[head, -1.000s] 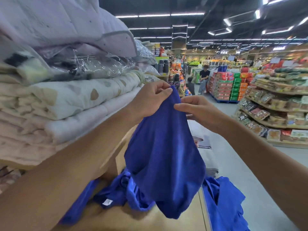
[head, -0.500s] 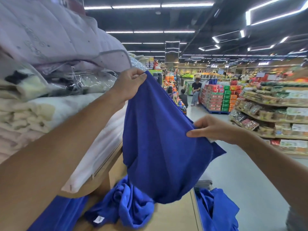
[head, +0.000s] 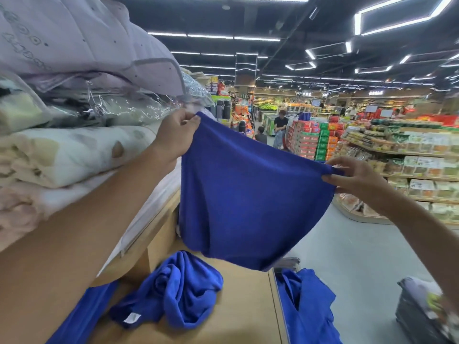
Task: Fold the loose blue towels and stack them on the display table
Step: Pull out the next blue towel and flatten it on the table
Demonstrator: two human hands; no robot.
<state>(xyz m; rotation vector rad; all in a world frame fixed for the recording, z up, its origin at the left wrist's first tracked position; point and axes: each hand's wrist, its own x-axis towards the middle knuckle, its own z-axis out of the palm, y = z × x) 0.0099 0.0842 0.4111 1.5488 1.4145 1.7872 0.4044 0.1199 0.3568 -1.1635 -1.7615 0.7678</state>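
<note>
Crumpled blue towel lies on tan display table beside supermarket aisle.

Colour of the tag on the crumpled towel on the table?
White tag, at the near corner of the crumpled towel; head view.

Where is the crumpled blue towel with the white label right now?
In the head view the crumpled blue towel lies low, left of centre, on the wooden display table, just below the spread towel.

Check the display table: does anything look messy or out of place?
Yes. One crumpled towel lies bunched on the display table, label showing, and a second towel slumps beside its right edge. Both are unfolded.
</note>
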